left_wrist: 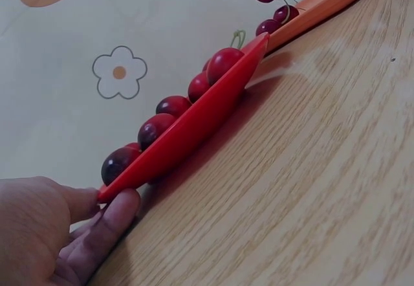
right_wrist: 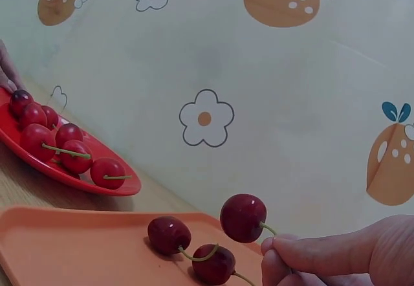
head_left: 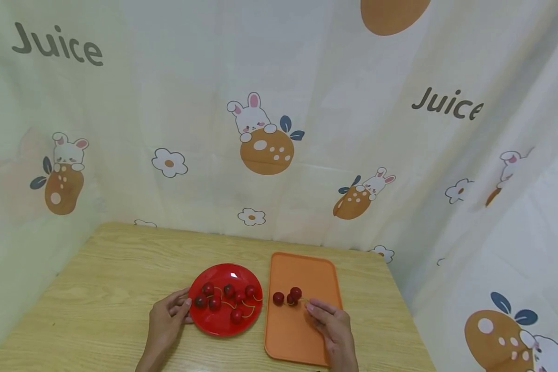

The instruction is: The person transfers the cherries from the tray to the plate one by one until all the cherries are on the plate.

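My left hand (head_left: pixel 167 316) pinches the left rim of a red plate (head_left: pixel 223 328), thumb on top and fingers beneath. Several dark red cherries (head_left: pixel 215 303) with green stems lie on that plate. Over the orange tray (head_left: pixel 302 341), my right hand (head_left: pixel 332 330) holds one cherry (right_wrist: pixel 243 218) by its stem between thumb and fingers. This cherry hangs above the tray surface in the right wrist view. Two other cherries (right_wrist: pixel 169 235) lie on the tray just left of the right hand, their stems pointing towards it.
Plate and tray stand side by side on a wood-grain table (head_left: pixel 121 274), a narrow gap between them. A pale curtain (head_left: pixel 190 103) printed with rabbits, fruit and flowers hangs behind the table and along its sides.
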`<action>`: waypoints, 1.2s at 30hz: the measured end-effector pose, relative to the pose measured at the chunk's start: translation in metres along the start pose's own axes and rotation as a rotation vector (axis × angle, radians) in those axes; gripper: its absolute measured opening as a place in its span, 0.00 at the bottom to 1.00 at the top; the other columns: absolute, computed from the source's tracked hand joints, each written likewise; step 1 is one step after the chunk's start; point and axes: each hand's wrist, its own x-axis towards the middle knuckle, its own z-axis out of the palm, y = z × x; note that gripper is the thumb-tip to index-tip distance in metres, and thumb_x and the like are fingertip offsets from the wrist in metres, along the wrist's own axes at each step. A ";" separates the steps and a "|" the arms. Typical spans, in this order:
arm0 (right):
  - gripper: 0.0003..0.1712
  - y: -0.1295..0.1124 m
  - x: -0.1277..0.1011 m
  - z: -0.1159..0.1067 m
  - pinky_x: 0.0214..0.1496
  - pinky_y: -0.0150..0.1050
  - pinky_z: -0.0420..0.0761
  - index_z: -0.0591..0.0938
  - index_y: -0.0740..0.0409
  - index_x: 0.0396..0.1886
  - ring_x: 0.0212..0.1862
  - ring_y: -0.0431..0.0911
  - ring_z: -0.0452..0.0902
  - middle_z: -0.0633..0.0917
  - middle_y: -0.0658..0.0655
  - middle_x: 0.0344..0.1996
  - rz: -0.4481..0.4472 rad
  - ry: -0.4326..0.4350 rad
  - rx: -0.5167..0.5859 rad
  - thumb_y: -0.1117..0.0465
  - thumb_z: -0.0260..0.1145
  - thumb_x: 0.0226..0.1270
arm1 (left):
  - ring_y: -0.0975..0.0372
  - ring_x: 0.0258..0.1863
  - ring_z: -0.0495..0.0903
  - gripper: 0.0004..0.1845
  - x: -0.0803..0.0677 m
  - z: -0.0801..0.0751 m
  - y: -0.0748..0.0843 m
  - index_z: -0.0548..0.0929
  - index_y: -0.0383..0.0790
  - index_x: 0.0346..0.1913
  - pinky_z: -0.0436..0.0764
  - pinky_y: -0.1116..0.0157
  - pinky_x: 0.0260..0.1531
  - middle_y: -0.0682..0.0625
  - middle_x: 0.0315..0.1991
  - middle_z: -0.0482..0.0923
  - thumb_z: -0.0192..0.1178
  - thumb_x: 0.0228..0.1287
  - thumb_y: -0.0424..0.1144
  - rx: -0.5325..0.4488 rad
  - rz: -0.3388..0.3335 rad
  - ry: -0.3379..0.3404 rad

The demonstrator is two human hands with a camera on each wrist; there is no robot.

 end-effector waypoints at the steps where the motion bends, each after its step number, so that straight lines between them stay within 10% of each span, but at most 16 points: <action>1: 0.10 0.000 0.000 0.000 0.45 0.33 0.96 0.91 0.71 0.49 0.39 0.40 0.93 0.95 0.53 0.35 0.000 -0.001 0.000 0.77 0.73 0.70 | 0.66 0.26 0.90 0.19 0.000 0.000 0.000 0.82 0.24 0.68 0.96 0.66 0.30 0.28 0.48 0.89 0.62 0.77 0.24 -0.001 -0.003 0.000; 18: 0.09 -0.002 0.000 0.009 0.35 0.28 0.89 0.93 0.66 0.47 0.36 0.38 0.92 0.96 0.52 0.33 0.008 0.008 -0.019 0.75 0.74 0.69 | 0.66 0.28 0.90 0.20 0.001 -0.001 0.002 0.82 0.26 0.69 0.97 0.67 0.32 0.29 0.50 0.89 0.62 0.78 0.24 0.006 -0.041 -0.010; 36: 0.15 -0.001 -0.004 0.021 0.46 0.33 0.95 0.88 0.74 0.56 0.42 0.42 0.94 0.95 0.53 0.39 0.034 -0.055 -0.028 0.74 0.73 0.72 | 0.65 0.27 0.90 0.20 0.001 -0.001 0.001 0.82 0.26 0.68 0.97 0.66 0.31 0.29 0.50 0.90 0.62 0.78 0.24 0.009 -0.042 -0.002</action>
